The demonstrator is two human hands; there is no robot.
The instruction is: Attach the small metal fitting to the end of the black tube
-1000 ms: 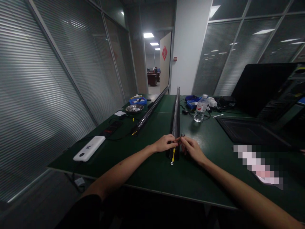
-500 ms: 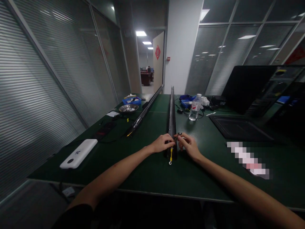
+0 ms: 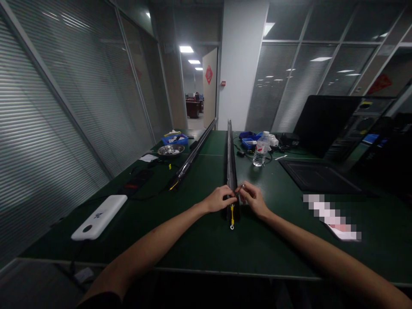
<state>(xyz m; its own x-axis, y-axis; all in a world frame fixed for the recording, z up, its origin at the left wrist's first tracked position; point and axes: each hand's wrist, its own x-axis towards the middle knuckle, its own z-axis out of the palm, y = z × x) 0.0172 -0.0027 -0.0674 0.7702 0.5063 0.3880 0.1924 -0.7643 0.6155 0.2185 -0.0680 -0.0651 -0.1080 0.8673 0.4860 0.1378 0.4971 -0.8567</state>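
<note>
A long dark rail [image 3: 230, 163] runs away from me along the table. At its near end a yellow wire [image 3: 232, 212] with a ring terminal [image 3: 231, 227] sticks out toward me. My left hand [image 3: 220, 199] lies across this end from the left, thumb and fingers closed together; what sits between them is too small to make out. From the right, my right hand [image 3: 253, 199] meets it in a pinch, fingertips at the rail's edge. Something small and shiny shows by its index finger, but its kind is unclear.
A second dark rail [image 3: 193, 156] lies to the left, with a metal bowl [image 3: 170, 150] and blue tray [image 3: 175, 140] beyond it. A white device [image 3: 99, 216] is near left. At right are a water bottle [image 3: 261, 150], a black mat [image 3: 322, 177] and a blurred-out phone-like object [image 3: 333, 219].
The view has shifted slightly, so the table and its things sit a little lower and mostly further left. Both hands stay at the rail's near end, the right fingers slightly repositioned.
</note>
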